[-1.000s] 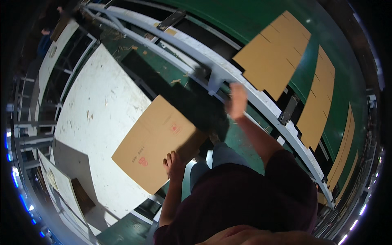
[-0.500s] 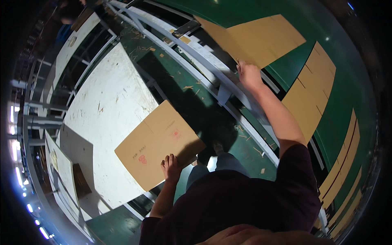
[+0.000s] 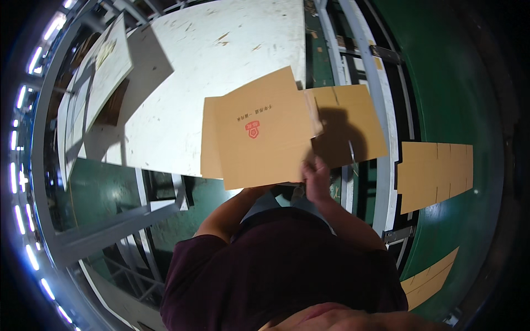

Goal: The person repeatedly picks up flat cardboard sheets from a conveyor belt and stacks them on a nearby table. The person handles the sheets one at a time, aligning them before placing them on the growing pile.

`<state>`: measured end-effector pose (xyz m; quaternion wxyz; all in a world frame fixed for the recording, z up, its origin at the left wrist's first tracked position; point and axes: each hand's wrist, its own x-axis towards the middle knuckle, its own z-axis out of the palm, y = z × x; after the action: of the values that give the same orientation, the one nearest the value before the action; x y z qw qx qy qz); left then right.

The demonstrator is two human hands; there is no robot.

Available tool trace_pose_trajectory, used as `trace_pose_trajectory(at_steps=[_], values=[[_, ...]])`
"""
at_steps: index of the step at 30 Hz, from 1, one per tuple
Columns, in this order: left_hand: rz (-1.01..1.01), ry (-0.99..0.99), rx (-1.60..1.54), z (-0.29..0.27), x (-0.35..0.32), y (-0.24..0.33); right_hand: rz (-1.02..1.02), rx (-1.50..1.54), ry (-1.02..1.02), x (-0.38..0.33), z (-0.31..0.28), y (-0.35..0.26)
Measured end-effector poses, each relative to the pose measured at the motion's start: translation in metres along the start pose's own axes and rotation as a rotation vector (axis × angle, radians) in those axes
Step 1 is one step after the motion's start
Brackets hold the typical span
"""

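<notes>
A flat brown cardboard sheet (image 3: 270, 149) with red and dark print is held up in front of my body, over the near edge of a white table. My right hand (image 3: 316, 175) has its fingers closed at the lower right edge of the cardboard. Beneath the sheet's lower edge goes my left hand (image 3: 255, 191); its fingers are hidden behind the cardboard. A second cardboard piece (image 3: 359, 105) sticks out to the right, with a dark shadow across it. Another strip of cardboard (image 3: 210, 138) shows along the left side, partly covered by the printed sheet.
The white table (image 3: 243, 33) reaches away ahead and left, with scraps on it. Along the right runs a grey metal rail (image 3: 386, 182) beside a green surface. Slotted cardboard sheets (image 3: 436, 174) lie there. A grey metal frame (image 3: 110, 226) stands at the lower left.
My view has turned right relative to the table. My right hand has brought the cardboard from the green surface over to the printed sheet, and my left hand has gone under the cardboard.
</notes>
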<state>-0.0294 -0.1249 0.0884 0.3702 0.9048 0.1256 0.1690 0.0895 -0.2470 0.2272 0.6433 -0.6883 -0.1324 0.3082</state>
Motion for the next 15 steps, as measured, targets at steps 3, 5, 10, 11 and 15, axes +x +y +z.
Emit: trace_pose_trajectory(at_steps=[3,5,10,11,15], values=[[-0.004,-0.074,0.068,-0.020,-0.020,0.016,0.032,0.132,-0.028,-0.031,0.050,0.051],[0.013,-0.147,0.118,-0.021,-0.021,0.024,0.131,0.258,-0.064,-0.029,0.055,0.056],[0.195,-0.352,-0.086,-0.022,-0.052,0.025,0.218,0.191,-0.041,-0.021,0.051,0.114],[0.095,-0.484,0.014,-0.018,-0.061,0.025,0.248,0.201,-0.044,-0.020,0.048,0.122],[0.261,-0.038,0.127,-0.044,-0.058,0.031,0.243,-0.361,-0.203,0.007,0.022,0.167]])
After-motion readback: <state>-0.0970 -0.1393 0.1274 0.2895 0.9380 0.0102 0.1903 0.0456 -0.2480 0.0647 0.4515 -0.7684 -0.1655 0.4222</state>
